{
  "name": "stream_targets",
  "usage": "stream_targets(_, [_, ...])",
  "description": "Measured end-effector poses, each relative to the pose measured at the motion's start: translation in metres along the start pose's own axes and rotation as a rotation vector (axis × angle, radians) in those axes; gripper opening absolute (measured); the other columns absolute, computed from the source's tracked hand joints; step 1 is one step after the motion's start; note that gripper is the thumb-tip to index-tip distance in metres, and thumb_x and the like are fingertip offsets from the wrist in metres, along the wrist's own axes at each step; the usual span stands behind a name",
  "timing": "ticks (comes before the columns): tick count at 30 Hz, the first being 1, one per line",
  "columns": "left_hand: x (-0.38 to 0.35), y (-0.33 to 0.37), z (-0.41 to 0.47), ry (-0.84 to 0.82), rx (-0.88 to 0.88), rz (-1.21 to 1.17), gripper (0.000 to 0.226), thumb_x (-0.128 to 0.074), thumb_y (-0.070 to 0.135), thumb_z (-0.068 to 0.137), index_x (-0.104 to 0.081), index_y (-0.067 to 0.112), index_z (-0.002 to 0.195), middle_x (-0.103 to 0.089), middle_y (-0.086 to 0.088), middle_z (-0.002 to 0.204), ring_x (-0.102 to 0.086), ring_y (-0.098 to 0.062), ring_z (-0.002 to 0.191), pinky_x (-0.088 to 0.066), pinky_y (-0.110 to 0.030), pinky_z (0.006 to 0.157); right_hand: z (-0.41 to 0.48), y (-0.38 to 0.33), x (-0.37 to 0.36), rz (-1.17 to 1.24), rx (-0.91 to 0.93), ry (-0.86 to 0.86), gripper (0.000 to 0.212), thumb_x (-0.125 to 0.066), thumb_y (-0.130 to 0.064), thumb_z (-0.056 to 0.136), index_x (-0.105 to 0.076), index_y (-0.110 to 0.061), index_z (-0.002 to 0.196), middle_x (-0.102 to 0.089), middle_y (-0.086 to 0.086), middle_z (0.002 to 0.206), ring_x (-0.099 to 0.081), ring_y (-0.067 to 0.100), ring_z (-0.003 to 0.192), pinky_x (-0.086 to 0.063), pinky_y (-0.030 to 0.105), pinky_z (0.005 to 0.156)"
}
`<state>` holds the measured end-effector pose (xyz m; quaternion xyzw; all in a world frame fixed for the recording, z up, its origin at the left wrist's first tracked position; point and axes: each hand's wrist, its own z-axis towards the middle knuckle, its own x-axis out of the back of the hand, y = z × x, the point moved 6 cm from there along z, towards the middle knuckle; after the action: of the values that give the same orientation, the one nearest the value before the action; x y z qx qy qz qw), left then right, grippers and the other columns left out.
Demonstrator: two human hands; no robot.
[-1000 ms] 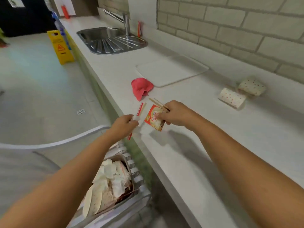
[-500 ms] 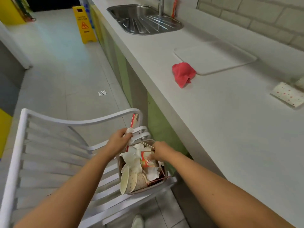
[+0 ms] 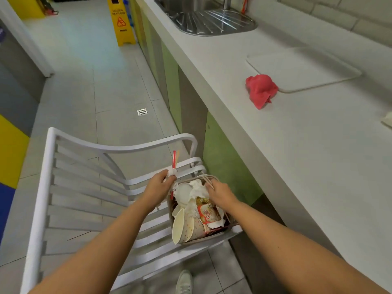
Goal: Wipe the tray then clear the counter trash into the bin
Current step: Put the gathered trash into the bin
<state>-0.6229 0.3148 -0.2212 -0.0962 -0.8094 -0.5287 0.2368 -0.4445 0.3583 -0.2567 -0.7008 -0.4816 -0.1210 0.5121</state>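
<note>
The left hand [image 3: 159,187] is closed around a red and white straw [image 3: 174,160] and a small white scrap. The straw sticks up out of the fist, and a thin tan stick stands right beside it. This hand is at the left edge of the bin [image 3: 170,215].

The right hand [image 3: 220,193] is over the bin, with its fingers bent down and pinching some thin wooden sticks [image 3: 205,181]. The sticks poke out past the fingertips, above the trash.

The bin sits on the seat of a white chair [image 3: 118,148], just beside the worktop [image 3: 307,155]. It is full. Paper cups [image 3: 184,228] lie on their sides in it, with crumpled white tissue [image 3: 198,187] and a red coffee packet [image 3: 209,215] on top.

Up on the worktop lies the flat white tray [image 3: 303,68]. A red cloth [image 3: 261,90] is bunched up, touching the tray's near corner. Farther along is a metal sink [image 3: 205,20].

On the floor stand a yellow wet floor sign [image 3: 121,22] and a small drain [image 3: 142,112]. A pale shoe [image 3: 184,282] shows under the chair.
</note>
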Motion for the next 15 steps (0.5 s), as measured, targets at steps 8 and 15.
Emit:
stream_targets(8, [-0.011, -0.029, 0.007, 0.000, 0.066, 0.005, 0.022, -0.050, 0.028, 0.094, -0.061, 0.012, 0.105, -0.059, -0.003, 0.093, -0.054, -0.023, 0.086, -0.040, -0.030, 0.074, 0.008, -0.001, 0.027, 0.065, 0.010, 0.032, 0.037, -0.027, -0.033, 0.103, -0.035, -0.034, 0.066, -0.046, 0.002, 0.094, -0.045, 0.016, 0.087, -0.038, 0.028, 0.082])
stream_targets(15, [-0.027, -0.072, 0.010, -0.004, 0.193, 0.066, 0.029, -0.058, 0.019, 0.090, -0.061, 0.011, 0.117, -0.065, -0.011, 0.112, -0.059, -0.023, 0.092, -0.048, -0.027, 0.070, 0.010, 0.019, 0.024, 0.041, -0.066, -0.027, 0.030, -0.043, -0.025, 0.099, -0.054, -0.012, 0.074, -0.047, -0.003, 0.066, -0.043, 0.007, 0.059, -0.033, 0.019, 0.052])
